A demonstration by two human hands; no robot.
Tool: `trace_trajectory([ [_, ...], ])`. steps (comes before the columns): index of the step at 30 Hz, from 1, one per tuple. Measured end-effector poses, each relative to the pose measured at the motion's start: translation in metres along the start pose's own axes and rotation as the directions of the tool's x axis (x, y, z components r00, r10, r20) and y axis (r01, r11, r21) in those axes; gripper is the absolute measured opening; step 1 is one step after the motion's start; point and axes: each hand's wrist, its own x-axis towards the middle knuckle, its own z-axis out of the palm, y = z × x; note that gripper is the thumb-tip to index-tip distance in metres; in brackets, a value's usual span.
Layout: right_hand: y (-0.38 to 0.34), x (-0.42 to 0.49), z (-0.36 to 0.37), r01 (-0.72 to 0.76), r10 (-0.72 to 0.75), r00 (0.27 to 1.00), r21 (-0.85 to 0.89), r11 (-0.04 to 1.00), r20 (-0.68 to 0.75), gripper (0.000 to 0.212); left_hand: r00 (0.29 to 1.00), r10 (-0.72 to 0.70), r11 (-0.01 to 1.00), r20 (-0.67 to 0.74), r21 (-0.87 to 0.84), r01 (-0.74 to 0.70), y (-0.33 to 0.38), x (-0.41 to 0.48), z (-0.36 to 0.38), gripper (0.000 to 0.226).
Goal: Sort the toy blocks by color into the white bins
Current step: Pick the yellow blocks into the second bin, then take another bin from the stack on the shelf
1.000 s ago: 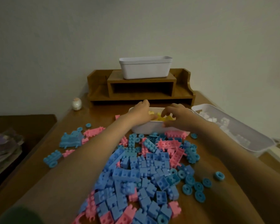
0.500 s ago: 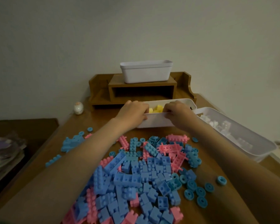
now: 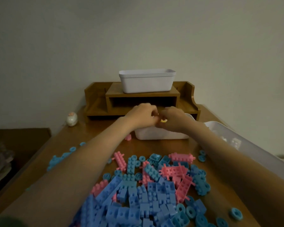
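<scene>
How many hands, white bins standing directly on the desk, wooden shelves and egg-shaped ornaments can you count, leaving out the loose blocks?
Hands: 2 (left hand, right hand)
White bins on the desk: 2 (middle bin, right bin)
Wooden shelf: 1
Egg-shaped ornament: 1
Total: 6

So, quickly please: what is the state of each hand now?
Left hand: closed, contents cannot be told.
Right hand: closed on a small yellow piece.

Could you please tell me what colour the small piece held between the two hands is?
Yellow; the head view shows it.
</scene>
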Motion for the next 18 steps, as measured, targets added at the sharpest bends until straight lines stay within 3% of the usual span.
trace_trajectory([
  [2, -0.008, 0.017, -0.014, 0.015, -0.010, 0.996, 0.063, 0.998, -0.087, 0.025, 0.993, -0.029, 0.999, -0.113, -0.017, 0.028, -0.002, 0.013, -0.019, 0.018],
  [6, -0.020, 0.048, -0.035, 0.017, 0.003, 0.954, 0.065, 0.998, -0.299, 0.018, 0.936, 0.003, 0.978, -0.353, 0.197, 0.071, -0.007, 0.037, -0.036, 0.023],
  [10, -0.028, 0.078, -0.041, 0.077, -0.092, 0.869, -0.051, 0.996, -0.486, 0.039, 0.868, 0.001, 0.936, -0.496, 0.306, 0.173, -0.014, 0.059, -0.036, 0.046],
  [14, -0.026, 0.105, -0.036, 0.080, -0.079, 0.902, -0.017, 0.997, -0.425, 0.067, 0.910, -0.122, 0.873, -0.397, 0.393, 0.289, -0.023, 0.076, -0.040, 0.067],
  [18, -0.022, 0.114, -0.040, -0.033, 0.027, 0.961, -0.014, 0.999, -0.276, 0.064, 0.911, -0.169, 0.871, -0.376, 0.375, 0.317, -0.034, 0.081, -0.047, 0.072],
])
